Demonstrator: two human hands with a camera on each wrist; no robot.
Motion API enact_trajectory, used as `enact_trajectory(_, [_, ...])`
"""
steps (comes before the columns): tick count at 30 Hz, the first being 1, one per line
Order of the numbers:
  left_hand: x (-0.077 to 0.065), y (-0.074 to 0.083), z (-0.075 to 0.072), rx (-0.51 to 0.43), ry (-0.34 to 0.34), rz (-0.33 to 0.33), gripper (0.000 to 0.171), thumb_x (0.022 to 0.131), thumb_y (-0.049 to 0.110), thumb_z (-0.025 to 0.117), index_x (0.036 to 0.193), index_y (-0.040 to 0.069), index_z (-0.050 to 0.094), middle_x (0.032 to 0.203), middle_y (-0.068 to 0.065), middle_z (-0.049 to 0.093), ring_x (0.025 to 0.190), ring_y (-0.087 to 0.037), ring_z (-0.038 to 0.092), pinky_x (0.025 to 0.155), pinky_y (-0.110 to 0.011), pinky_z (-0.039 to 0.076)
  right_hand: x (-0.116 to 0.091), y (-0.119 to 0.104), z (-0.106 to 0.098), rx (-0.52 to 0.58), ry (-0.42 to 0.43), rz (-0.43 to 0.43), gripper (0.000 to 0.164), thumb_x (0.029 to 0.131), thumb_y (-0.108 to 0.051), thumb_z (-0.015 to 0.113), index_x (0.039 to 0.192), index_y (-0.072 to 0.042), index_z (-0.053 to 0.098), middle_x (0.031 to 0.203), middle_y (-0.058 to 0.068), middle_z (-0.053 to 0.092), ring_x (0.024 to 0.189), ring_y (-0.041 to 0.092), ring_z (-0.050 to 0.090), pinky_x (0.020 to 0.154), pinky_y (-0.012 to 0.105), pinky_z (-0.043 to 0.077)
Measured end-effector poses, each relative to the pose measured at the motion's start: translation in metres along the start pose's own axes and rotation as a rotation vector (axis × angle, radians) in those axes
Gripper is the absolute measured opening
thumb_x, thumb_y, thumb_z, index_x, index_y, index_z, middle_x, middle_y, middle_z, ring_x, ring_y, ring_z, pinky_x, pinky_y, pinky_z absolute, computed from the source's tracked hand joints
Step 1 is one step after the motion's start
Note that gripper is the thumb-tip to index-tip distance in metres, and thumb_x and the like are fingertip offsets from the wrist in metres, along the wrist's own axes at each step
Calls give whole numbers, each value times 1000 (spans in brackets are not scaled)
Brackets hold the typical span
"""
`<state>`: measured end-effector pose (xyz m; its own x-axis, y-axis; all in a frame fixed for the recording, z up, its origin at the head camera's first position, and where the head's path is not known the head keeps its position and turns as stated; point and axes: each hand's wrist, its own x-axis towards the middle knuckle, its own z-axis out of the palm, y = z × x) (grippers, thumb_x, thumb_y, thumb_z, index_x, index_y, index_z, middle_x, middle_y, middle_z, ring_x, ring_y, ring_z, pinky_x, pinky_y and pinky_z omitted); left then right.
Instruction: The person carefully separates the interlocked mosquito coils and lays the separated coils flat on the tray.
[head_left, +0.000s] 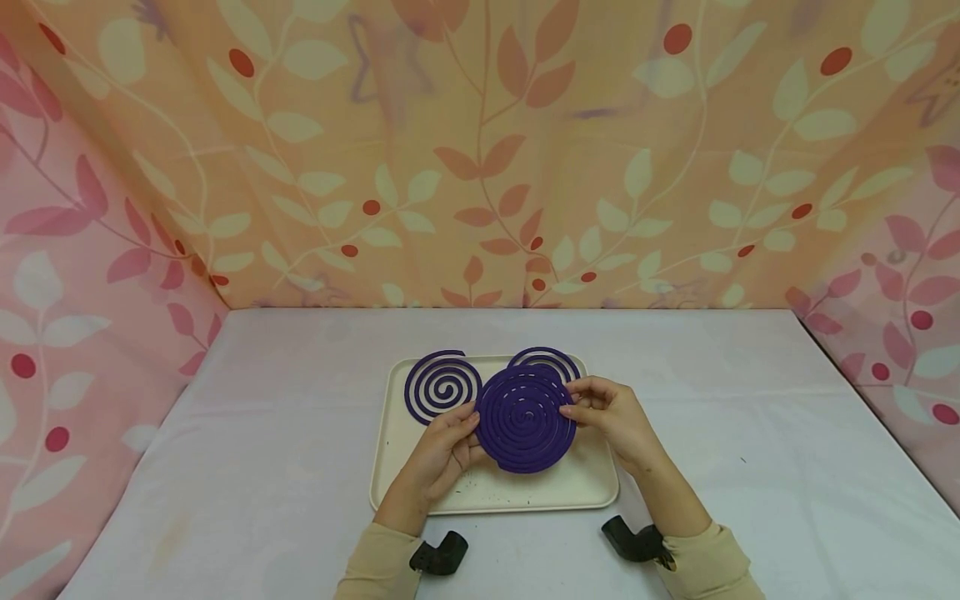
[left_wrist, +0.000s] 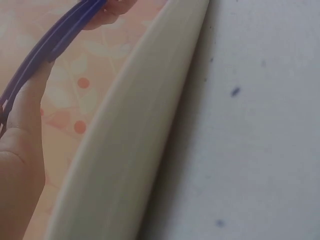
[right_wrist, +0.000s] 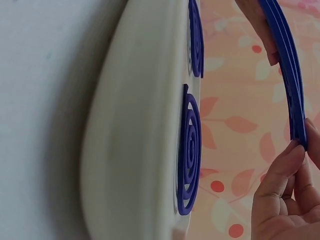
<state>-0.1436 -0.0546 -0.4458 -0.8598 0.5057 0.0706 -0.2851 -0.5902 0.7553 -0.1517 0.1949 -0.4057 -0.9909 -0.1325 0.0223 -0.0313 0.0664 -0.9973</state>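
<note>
Both hands hold up a tightly wound purple mosquito coil (head_left: 525,418) over a cream tray (head_left: 495,498). My left hand (head_left: 444,450) pinches its left edge, and my right hand (head_left: 618,417) pinches the right edge between thumb and fingers. Seen edge-on in the right wrist view, the held coil (right_wrist: 290,70) shows more than one layer. On the tray's back left lies a single, looser purple coil (head_left: 444,388). Another coil (head_left: 542,353) lies at the back right, partly hidden behind the held one.
Small dark crumbs dot the tray and the white tablecloth (head_left: 247,450). Patterned curtains (head_left: 480,150) enclose the table at the back and sides. A black angled piece sits by each wrist, the left one (head_left: 442,553) and the right one (head_left: 633,540).
</note>
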Motion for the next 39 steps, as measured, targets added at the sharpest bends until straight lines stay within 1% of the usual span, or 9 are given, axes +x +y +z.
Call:
enact_trajectory(14, [0,-1,0,-35,27,-21,41,102,-3,23,138,-22,17,110,-8,65,101,-18,63,81,-30,55,1,3,-3,-19,-18,-19,30,79,11,66,107,17,55,78,-1,58,71,7,55,63,21,54])
enact_trajectory(23, [0,-2,-1,45,0,2,42,101,-3,28,136,-24,17,112,-6,64,101,-17,63,81,-30,54,1,4,-4,6,-41,-34,30,79,11,66,106,18,54,77,-1,59,69,7,56,62,21,54])
enact_trajectory(29, [0,-2,0,73,-4,22,43,99,-2,37,134,-23,25,108,-6,65,94,-15,65,78,-27,55,2,5,-3,40,-64,-13,27,80,8,66,104,15,57,80,1,60,71,8,59,65,23,56])
enact_trajectory(33, [-1,-2,0,86,3,13,43,98,-2,41,133,-22,29,107,-6,65,92,-14,65,77,-26,55,1,4,-3,59,-74,1,26,81,9,65,104,17,56,80,1,60,71,8,59,65,24,56])
enact_trajectory(39, [0,-3,0,121,37,-4,45,97,-3,41,134,-22,26,108,-4,65,94,-14,65,78,-27,55,0,2,-3,65,-83,13,31,81,10,65,106,22,52,79,1,60,70,8,59,64,23,55])
